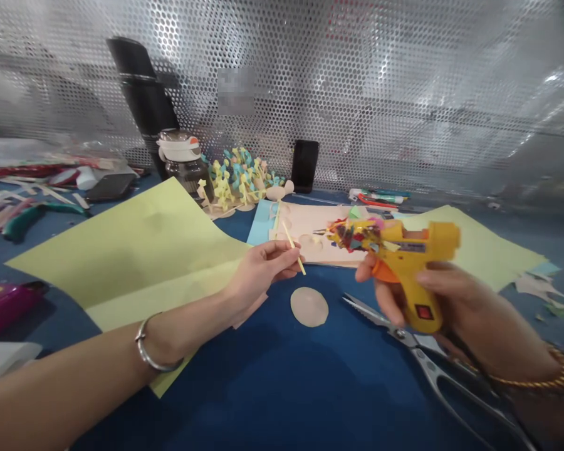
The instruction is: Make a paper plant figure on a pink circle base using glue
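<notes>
Far left on my feed there's a glossy purple plastic object [9, 310] on the blue tabletop [272, 401], then a big pale yellow paper sheet [136, 250]. I've got the left hand [263, 269] nearly closed, thumb and fingers pinching 1 thin pale yellow stick [289, 235], tilted and held up off the table. Nearer me, 1 flat beige round disc [309, 307] lies flat, with long silver metal scissors [407, 338] off to its right. Above those, my right hand [455, 307] is curled around the grip of a yellow plastic glue gun [408, 263], nozzle aimed left at the stick but not touching it, fingers by its orange trigger [384, 272].
</notes>
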`<state>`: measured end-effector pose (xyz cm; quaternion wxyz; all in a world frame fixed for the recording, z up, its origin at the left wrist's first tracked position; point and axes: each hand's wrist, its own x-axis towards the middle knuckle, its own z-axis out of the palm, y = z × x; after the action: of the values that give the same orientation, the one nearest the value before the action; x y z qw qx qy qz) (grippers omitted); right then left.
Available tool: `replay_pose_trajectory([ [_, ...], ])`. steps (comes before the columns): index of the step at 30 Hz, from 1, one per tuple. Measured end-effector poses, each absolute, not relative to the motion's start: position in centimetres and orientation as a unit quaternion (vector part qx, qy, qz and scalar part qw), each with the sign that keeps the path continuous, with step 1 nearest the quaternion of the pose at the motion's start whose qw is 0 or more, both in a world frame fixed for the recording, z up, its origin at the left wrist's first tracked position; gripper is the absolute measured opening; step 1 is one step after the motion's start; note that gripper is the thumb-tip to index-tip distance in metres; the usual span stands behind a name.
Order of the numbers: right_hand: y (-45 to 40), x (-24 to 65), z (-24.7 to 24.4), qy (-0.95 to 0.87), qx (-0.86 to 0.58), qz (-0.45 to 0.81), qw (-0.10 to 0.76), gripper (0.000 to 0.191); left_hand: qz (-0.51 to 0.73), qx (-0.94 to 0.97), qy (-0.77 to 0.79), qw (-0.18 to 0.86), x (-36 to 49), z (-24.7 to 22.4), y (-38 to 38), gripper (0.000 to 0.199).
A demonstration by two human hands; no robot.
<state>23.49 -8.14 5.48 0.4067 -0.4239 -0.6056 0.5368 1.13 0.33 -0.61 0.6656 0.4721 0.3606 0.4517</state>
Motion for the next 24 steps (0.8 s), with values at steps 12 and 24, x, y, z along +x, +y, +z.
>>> replay_pose_trajectory([
  [12,-8.2,24.3,1.1,-0.558,-0.539,0.506,0.377,0.027,0.45,0.415,0.375,0.696,1.0,-0.4,0.8,0.025],
  [24,-8.1,24.2,1.1,-0.599,-0.549,0.475,0.338,0.034,0.437,0.436,0.384,0.687,1.1,-0.7,0.8,0.026],
])
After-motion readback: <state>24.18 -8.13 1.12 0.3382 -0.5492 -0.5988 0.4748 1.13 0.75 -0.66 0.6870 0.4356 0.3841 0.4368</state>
